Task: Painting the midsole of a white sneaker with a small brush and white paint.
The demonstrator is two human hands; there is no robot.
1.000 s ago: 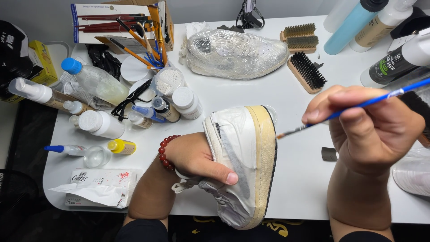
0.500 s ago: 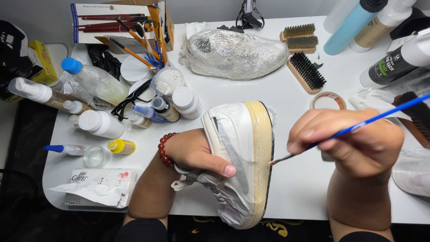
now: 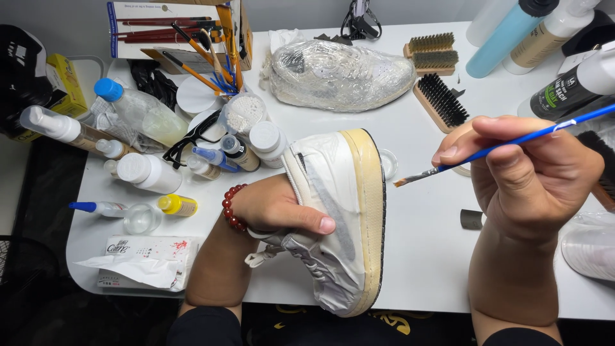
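white sneaker [image 3: 333, 211] on its side, yellowed sole facing right; blue-handled paintbrush [image 3: 500, 145], bristles just beside sole

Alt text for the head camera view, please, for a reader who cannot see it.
On a cluttered white table, the left hand grips a white sneaker turned on its side, yellowed sole facing the right hand, which holds a blue-handled paintbrush with its tip just clear of the sole. Bottles, brushes and a plastic-wrapped shoe lie behind.

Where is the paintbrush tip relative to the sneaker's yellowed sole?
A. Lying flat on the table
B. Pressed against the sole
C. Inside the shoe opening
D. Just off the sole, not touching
D: the right hand holds the blue-handled paintbrush with its bristles clear of the sole of the sneaker, which the left hand grips.
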